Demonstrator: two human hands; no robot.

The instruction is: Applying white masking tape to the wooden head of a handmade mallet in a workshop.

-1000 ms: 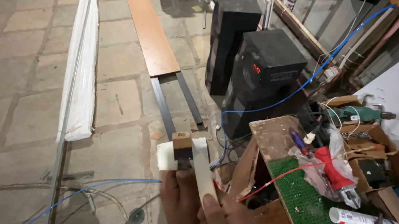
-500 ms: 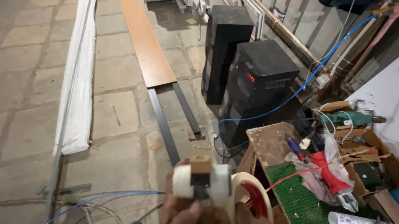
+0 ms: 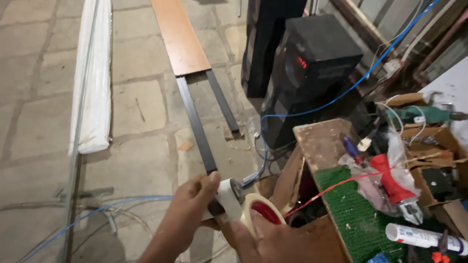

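Stone paving (image 3: 32, 97) spread under a cluttered green-topped workbench (image 3: 353, 221). Low in front of the person, the left hand (image 3: 186, 214) pinched a small dark object wrapped in white tape (image 3: 227, 197), while the right hand (image 3: 273, 253) gripped the tape roll (image 3: 260, 211) touching it.

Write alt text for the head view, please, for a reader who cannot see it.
Both hands, the left hand and right hand, hold a roll of pale tape against a small block above a tiled floor. Right of them stand black speakers and a cluttered workbench.
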